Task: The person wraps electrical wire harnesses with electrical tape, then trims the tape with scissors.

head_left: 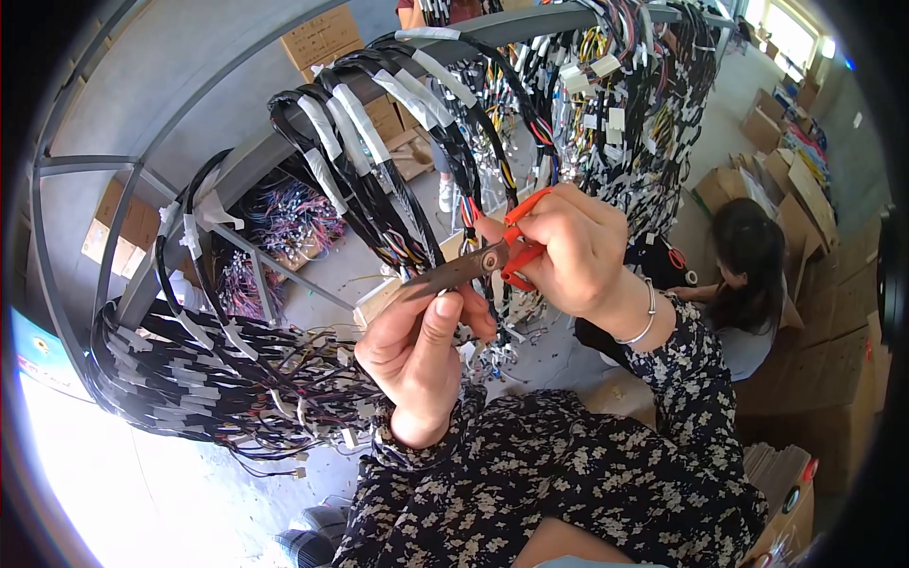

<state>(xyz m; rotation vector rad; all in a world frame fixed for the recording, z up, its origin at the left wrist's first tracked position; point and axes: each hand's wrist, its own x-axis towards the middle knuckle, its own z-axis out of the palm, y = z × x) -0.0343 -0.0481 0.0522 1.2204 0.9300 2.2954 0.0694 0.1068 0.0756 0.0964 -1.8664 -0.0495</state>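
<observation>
My right hand (579,254) is closed round the red handles of a pair of scissors (456,274), whose dark metal blades point left and a little down. Just under the blades, my left hand (421,352) has its thumb and fingers curled together in a pinch. What lies in that pinch, if anything, is too small or hidden to make out. Right behind both hands hang black-wrapped wire harnesses (365,194) with white tape bands and coloured wire ends. The blade tips are close to the left thumb and fingers.
A grey metal rack (260,156) carries many harnesses, with another dense bunch (213,379) at the left. Coloured wires (294,222) lie heaped beyond the rack. At the right a person (748,256) is low down among cardboard boxes (824,369).
</observation>
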